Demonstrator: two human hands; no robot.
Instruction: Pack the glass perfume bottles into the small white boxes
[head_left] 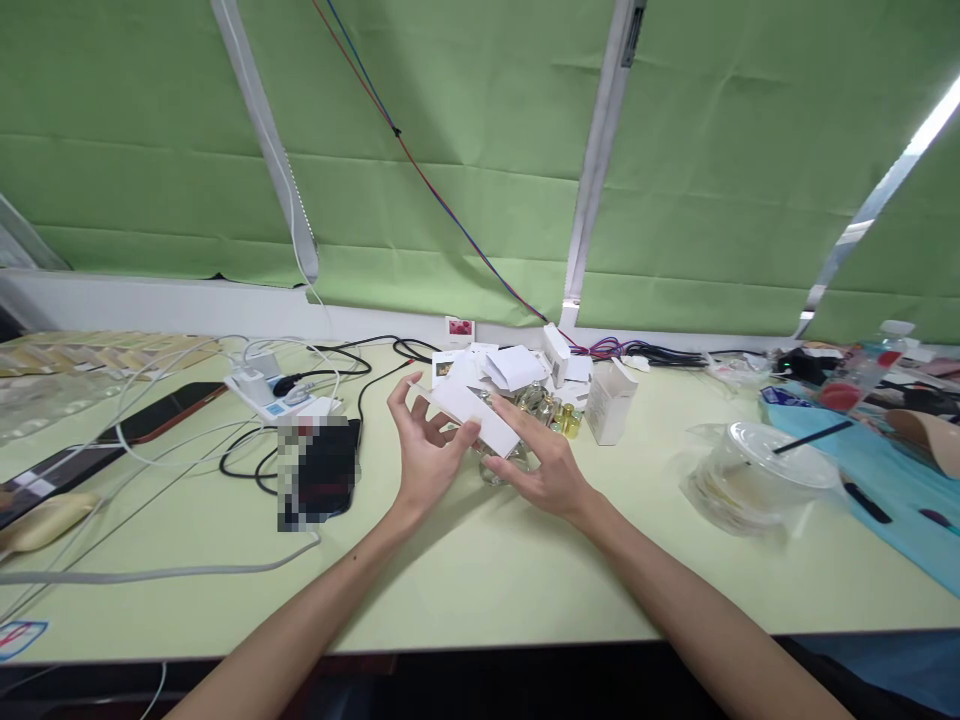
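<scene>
A small white cardboard box (487,424) is held tilted between my two hands, over the table. My left hand (429,445) grips its left end with curled fingers, the thumb on the near side. At its right end my right hand (551,468) closes in, index finger along the top and thumb below. Just under and behind the box stand several clear glass bottles (537,400), partly covered by my hands. Beside them are small yellow bottles (571,420). A white carton (611,403) stands upright to the right, its top flaps raised. Folded white papers (513,367) lie behind.
To the left are a power strip (289,400) with tangled cables, a partly blurred black device (330,465) and a long dark phone-like object (176,408). On the right sit a lidded plastic tub (780,455) in a bag and a blue sheet (892,490). Green blinds (450,220) hang behind.
</scene>
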